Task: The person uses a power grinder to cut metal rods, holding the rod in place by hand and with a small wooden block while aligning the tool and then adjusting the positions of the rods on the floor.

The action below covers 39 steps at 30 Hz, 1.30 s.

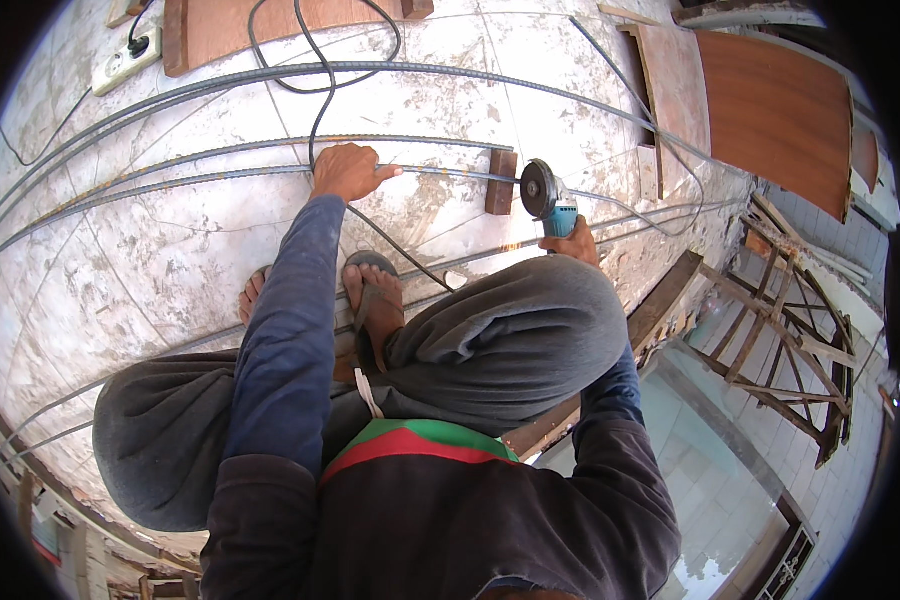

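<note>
Head view, looking straight down at a person crouched on a stained concrete floor (pixel 170 260). Their left hand (pixel 348 172) is closed down over a long steel rebar (pixel 210 178), fingers wrapped across it and pointing toward the right hand, pressing the bar to the floor. That rebar runs away past the left hand's outer side in a long bend, and on the inner side it carries on to a small wooden block (pixel 501 181) on which it rests, between the two hands. Just beyond the block, the round disc of a teal angle grinder (pixel 547 197) stands at the bar; whether the disc touches the steel cannot be told. Below the grinder's body the right hand (pixel 570 243) is closed around it, only its knuckles showing above the grey-trousered knee.

Several more rebars (pixel 270 75) lie farther out from the hands, roughly alongside the held one. A black cable (pixel 315 110) runs from above down to the left hand and passes under it. Close under the left forearm, a foot in a sandal (pixel 372 300) stands on another bar. Far beyond the left hand lies a white power strip (pixel 126 60); beyond the right hand lie brown plywood boards (pixel 770 110).
</note>
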Motion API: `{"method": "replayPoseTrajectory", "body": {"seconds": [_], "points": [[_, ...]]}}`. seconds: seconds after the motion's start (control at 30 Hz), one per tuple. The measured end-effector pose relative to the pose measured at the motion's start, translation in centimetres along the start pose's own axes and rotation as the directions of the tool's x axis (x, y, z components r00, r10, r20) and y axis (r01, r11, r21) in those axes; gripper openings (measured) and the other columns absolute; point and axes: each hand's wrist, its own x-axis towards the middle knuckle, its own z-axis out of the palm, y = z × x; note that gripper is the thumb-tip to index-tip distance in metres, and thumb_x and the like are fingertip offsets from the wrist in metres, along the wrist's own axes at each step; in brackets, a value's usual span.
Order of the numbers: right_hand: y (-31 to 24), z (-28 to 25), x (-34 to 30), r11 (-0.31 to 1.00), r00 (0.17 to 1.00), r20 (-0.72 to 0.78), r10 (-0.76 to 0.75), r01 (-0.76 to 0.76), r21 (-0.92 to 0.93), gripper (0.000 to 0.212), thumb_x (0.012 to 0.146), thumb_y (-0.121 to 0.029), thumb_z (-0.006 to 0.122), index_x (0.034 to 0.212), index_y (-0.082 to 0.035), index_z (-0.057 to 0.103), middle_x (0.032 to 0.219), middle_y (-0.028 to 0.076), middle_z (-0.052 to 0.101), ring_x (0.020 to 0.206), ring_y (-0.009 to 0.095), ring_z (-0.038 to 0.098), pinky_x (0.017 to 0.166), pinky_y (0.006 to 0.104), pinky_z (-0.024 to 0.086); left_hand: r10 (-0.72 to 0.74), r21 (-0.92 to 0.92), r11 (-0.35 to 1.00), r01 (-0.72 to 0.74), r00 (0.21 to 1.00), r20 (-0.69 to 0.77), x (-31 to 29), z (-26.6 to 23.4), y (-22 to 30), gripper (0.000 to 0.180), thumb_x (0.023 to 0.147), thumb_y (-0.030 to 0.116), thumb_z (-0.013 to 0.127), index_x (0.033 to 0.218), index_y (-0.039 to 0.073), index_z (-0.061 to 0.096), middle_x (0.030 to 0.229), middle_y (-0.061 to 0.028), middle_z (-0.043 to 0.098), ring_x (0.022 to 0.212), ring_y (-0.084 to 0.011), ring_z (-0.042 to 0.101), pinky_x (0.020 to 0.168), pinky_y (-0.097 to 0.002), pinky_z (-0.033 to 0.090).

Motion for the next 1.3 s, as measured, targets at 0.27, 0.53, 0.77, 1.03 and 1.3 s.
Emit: {"method": "replayPoseTrajectory", "body": {"seconds": [0.27,0.53,0.77,1.03,1.3], "points": [[-1.1,0.0,-1.1,0.998,0.998,0.013,0.067,-0.067,-0.009,0.053,0.067,-0.019,0.078,0.108,0.003,0.053,0.093,0.020,0.063,0.086,0.031,0.064,0.076,0.0409,0.050,0.061,-0.002,0.998,-0.061,0.998,-0.007,0.3,0.3,-0.5,0.068,0.087,0.070,0.049,0.085,0.007,0.075,0.082,-0.0181,0.070,0.084,-0.0339,0.068,0.075,-0.0465,0.050],[-1.6,-0.5,-0.2,0.996,0.997,0.046,0.070,-0.067,-0.058,0.074,0.058,-0.022,0.083,0.114,0.014,0.050,0.106,0.031,0.063,0.099,0.039,0.064,0.087,0.0416,0.051,0.051,0.028,0.998,-0.051,0.999,0.020,0.4,-0.1,0.0,0.069,0.087,0.070,0.049,0.086,0.007,0.075,0.081,-0.0173,0.070,0.082,-0.0336,0.067,0.075,-0.0453,0.049],[-0.6,-0.3,0.9,1.000,0.999,0.037,0.016,-0.015,-0.025,0.074,0.057,-0.024,0.084,0.111,0.013,0.051,0.104,0.029,0.064,0.098,0.037,0.064,0.086,0.0406,0.051,0.042,0.022,0.999,-0.043,0.999,0.032,0.3,-0.2,0.0,0.069,0.088,0.069,0.047,0.085,0.006,0.075,0.081,-0.0170,0.070,0.082,-0.0332,0.067,0.073,-0.0456,0.049],[-1.7,-0.9,1.8,1.000,0.999,0.042,0.015,-0.015,-0.016,0.073,0.056,-0.023,0.083,0.113,0.012,0.052,0.105,0.027,0.064,0.098,0.035,0.064,0.085,0.0381,0.052,0.024,0.043,0.999,-0.025,1.000,0.020,0.3,-0.1,0.2,0.066,0.089,0.066,0.050,0.085,0.005,0.075,0.080,-0.0159,0.071,0.079,-0.0298,0.069,0.070,-0.0443,0.051],[-1.3,-0.7,2.2,0.998,0.998,0.044,0.035,-0.032,-0.049,0.076,0.056,-0.025,0.083,0.114,0.013,0.051,0.107,0.027,0.063,0.098,0.035,0.064,0.086,0.0387,0.051,0.026,0.051,0.998,-0.029,0.999,0.043,-0.2,-1.0,0.7,0.066,0.089,0.065,0.050,0.088,0.005,0.075,0.083,-0.0159,0.072,0.083,-0.0304,0.069,0.072,-0.0451,0.052]]}}
